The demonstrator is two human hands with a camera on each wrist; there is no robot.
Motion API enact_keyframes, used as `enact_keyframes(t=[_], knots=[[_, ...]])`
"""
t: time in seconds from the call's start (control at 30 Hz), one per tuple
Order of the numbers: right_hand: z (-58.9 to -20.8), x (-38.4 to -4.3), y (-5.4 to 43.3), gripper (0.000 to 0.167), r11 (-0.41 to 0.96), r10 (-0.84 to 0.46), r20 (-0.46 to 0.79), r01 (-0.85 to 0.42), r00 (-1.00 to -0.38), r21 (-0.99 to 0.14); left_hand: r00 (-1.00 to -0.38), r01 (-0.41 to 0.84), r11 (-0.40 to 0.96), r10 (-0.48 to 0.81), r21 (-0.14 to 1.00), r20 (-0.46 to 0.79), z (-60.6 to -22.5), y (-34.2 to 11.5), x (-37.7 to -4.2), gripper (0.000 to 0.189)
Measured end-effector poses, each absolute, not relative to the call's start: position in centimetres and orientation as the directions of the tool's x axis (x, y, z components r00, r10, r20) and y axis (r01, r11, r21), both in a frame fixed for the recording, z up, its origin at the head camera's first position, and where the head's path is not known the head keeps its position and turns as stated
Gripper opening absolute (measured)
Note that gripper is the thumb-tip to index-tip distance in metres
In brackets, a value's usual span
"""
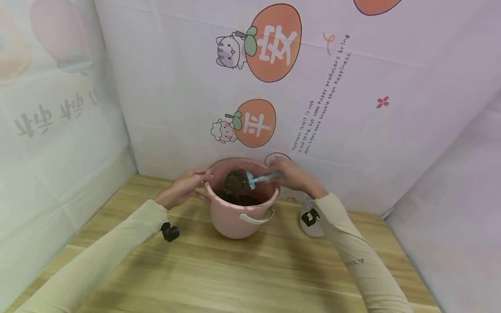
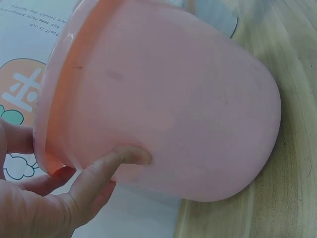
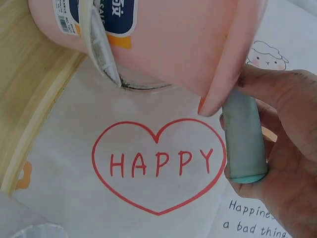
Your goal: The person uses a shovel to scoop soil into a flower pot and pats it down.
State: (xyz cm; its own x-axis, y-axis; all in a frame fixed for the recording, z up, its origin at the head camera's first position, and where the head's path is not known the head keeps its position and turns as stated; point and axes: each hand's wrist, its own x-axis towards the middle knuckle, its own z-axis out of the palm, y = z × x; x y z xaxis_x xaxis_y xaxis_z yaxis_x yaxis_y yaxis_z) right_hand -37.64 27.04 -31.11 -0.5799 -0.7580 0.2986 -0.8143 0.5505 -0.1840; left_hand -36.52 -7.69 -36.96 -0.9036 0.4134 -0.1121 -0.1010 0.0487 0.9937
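A pink bucket [image 1: 235, 224] stands on the wooden table with its white carrying handle [image 1: 250, 220] hanging at the front. My left hand [image 1: 184, 188] grips its left rim; in the left wrist view the thumb presses the outer wall [image 2: 173, 99] and other fingers are at the rim. With my right hand [image 1: 291, 176] I hold a small blue trowel [image 1: 252, 179] by its thick handle [image 3: 243, 141], over the bucket's right rim. A dark clump of soil [image 1: 236, 180] covers most of the blade, inside the bucket mouth. More dark soil [image 1: 250, 200] lies lower in the bucket.
A clear plastic container [image 1: 312, 231] stands on the wooden table [image 1: 235, 278] to the right, partly behind my right sleeve. Printed white cloth [image 1: 176, 87] rises close behind the bucket, and pale cloth hangs on both sides.
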Motion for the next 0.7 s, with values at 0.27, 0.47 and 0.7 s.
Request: enact_keyframes(t=[0.27, 0.47, 0.7], knots=[[-30.1, -36.7, 27.0, 0.027, 0.638, -0.704, 0.265, -0.75, -0.659, -0.173, -0.907, -0.097, 0.063, 0.406, 0.993, -0.114, -37.0, -7.8, -36.5, 0.06], [-29.5, -36.5, 27.4, 0.028, 0.641, -0.701, 0.275, -0.75, -0.658, -0.162, -0.907, -0.1, 0.051, 0.406, 0.994, -0.112, -37.1, -7.7, -36.6, 0.062], [-29.0, -36.1, 27.8, 0.028, 0.667, -0.673, 0.273, -0.723, -0.688, -0.179, -0.909, -0.116, 0.034, 0.4, 0.993, -0.12, -37.1, -7.8, -36.5, 0.061]])
